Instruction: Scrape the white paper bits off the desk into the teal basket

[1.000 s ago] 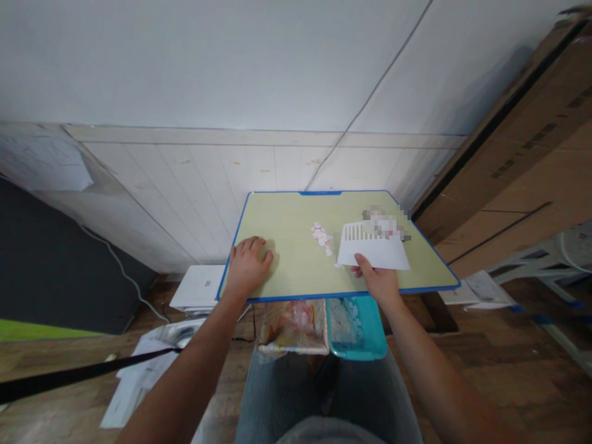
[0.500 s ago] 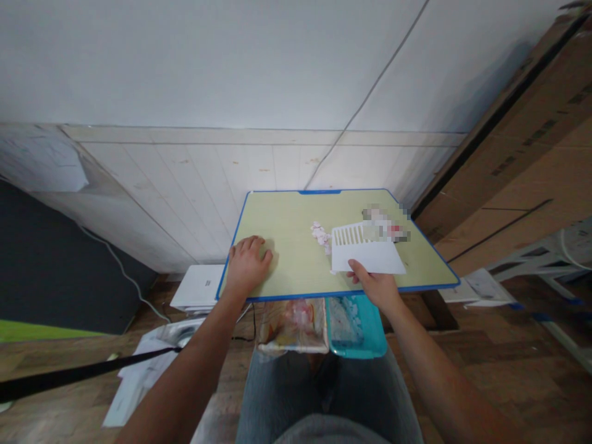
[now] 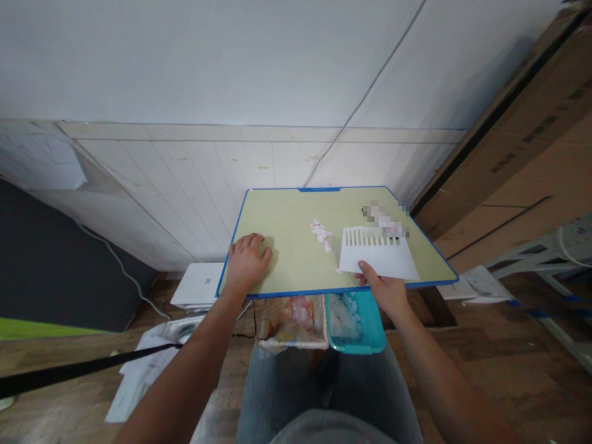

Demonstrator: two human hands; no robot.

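My right hand [image 3: 382, 285] grips the near edge of a white slotted sheet [image 3: 377, 262], thumb on top. A row of narrow cut-outs runs along the sheet's far side. Resting on the left part of the yellow-green tabletop [image 3: 287, 216] is my left hand [image 3: 248, 259], its fingers spread and holding nothing. Small white paper scraps [image 3: 321, 234] lie on the table to the left of the sheet. Beyond the sheet, at the right, is a pixelated item [image 3: 383, 217] whose kind I cannot make out.
Under the table's front edge are a teal plastic bin [image 3: 377, 327] and a clear-wrapped container [image 3: 296, 330]. A white box [image 3: 197, 285] and papers [image 3: 143, 382] lie on the floor at left. Large cardboard [image 3: 518, 160] leans at right; a wall [image 3: 194, 185] stands behind the table.
My right hand has moved the slotted sheet a little right and toward me, showing more of the paper scraps. My left hand stays in place.
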